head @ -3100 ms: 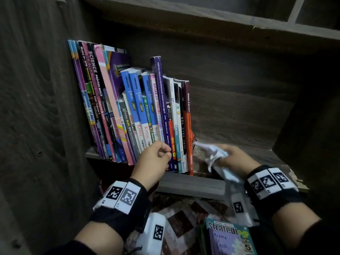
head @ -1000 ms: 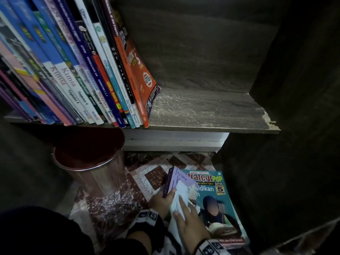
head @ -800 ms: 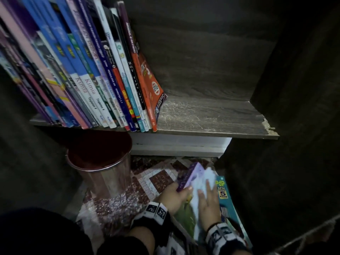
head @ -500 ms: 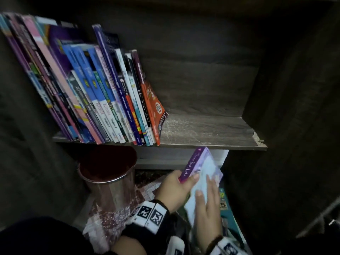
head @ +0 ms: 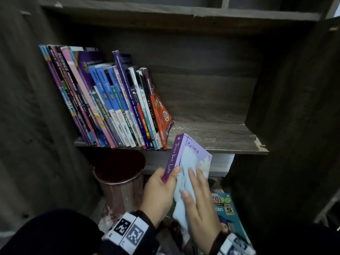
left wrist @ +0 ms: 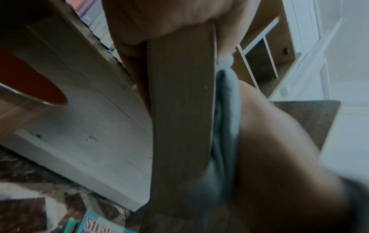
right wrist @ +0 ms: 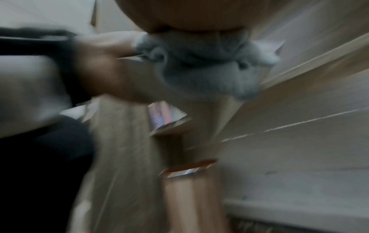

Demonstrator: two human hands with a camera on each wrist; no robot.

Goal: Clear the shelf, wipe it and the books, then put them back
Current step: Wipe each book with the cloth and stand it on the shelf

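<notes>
My left hand (head: 161, 186) grips a purple book (head: 191, 150) by its spine and holds it upright just in front of the shelf board (head: 220, 138). My right hand (head: 196, 192) lies flat with straight fingers and presses a pale blue cloth (head: 189, 161) against the book's cover. A leaning row of books (head: 114, 107) fills the shelf's left half; the right half is bare wood. The left wrist view shows the book's page edge (left wrist: 179, 110) under my left hand (left wrist: 159, 20), with the cloth (left wrist: 225, 126) beside it. The right wrist view is blurred and shows the cloth (right wrist: 199, 66).
A red metal bin (head: 119, 172) stands on the floor under the shelf's left part. A teal workbook (head: 226, 208) lies on the patterned floor below my right hand. Dark cabinet walls close in on both sides, and another shelf board (head: 165, 11) runs above.
The purple book has come up from the floor pile to the shelf's front edge, still in my left hand. My right hand has stayed on its cover with the cloth.
</notes>
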